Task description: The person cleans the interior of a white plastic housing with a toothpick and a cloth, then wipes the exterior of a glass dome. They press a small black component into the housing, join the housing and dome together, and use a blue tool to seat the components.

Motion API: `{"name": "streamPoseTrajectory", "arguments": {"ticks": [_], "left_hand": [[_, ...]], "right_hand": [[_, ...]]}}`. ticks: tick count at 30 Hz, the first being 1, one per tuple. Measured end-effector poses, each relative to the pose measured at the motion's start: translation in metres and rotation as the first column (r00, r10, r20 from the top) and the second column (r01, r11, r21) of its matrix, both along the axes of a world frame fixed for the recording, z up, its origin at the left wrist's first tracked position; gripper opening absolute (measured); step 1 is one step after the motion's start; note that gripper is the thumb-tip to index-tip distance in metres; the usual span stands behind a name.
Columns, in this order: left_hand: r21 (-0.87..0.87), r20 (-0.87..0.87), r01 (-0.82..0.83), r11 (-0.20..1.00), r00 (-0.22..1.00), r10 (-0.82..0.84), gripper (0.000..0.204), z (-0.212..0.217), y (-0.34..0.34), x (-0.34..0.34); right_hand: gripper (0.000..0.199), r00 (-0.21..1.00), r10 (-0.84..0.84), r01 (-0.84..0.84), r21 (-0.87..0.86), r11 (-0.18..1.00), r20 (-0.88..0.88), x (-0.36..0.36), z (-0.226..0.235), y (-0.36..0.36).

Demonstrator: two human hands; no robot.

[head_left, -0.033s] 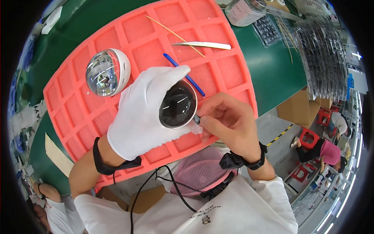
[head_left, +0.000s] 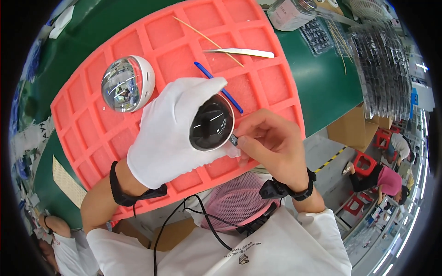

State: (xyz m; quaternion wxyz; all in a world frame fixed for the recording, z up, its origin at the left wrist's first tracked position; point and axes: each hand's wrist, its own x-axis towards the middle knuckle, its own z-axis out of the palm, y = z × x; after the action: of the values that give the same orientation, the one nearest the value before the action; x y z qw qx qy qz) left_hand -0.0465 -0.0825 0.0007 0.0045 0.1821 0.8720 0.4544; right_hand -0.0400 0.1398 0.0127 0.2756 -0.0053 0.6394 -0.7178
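My left hand point(head_left: 168, 133), in a white glove, is closed round a round housing with a glossy black dome point(head_left: 211, 124) and a thin white rim. My bare right hand point(head_left: 271, 145) pinches a small dark piece point(head_left: 234, 139) between thumb and fingers, at the right edge of that rim. What the piece is I cannot make out. A bit of clear film point(head_left: 232, 151) shows just below it. Both hands are over a pink foam tray point(head_left: 168, 31) with square compartments. On the tray, left of my gloved hand, lies a clear dome in a white shell point(head_left: 127, 84).
Beyond my hands, a blue stick-like tool point(head_left: 204, 71), white-handled tweezers point(head_left: 251, 53) and a thin wooden stick point(head_left: 193, 30) lie on the tray. At the back right are a lidded jar point(head_left: 290, 14) and stacked clear trays point(head_left: 382, 73). A black cable point(head_left: 159, 239) hangs before me.
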Motion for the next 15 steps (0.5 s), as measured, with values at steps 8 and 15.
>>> {"name": "streamPoseTrajectory", "arguments": {"ticks": [8,15], "left_hand": [[-0.104,-0.088,0.018,0.994,0.996,-0.027,0.091,-0.0008,-0.0012,0.001],[-0.037,-0.037,0.018,0.999,0.999,-0.019,0.09,0.0,-0.0016,-0.0005]], "right_hand": [[0.012,0.996,-0.016,0.02,0.046,0.999,-0.09,0.0009,-0.0018,-0.0037],[0.011,0.995,-0.033,0.044,0.115,0.992,-0.094,-0.0009,-0.004,-0.0043]]}}
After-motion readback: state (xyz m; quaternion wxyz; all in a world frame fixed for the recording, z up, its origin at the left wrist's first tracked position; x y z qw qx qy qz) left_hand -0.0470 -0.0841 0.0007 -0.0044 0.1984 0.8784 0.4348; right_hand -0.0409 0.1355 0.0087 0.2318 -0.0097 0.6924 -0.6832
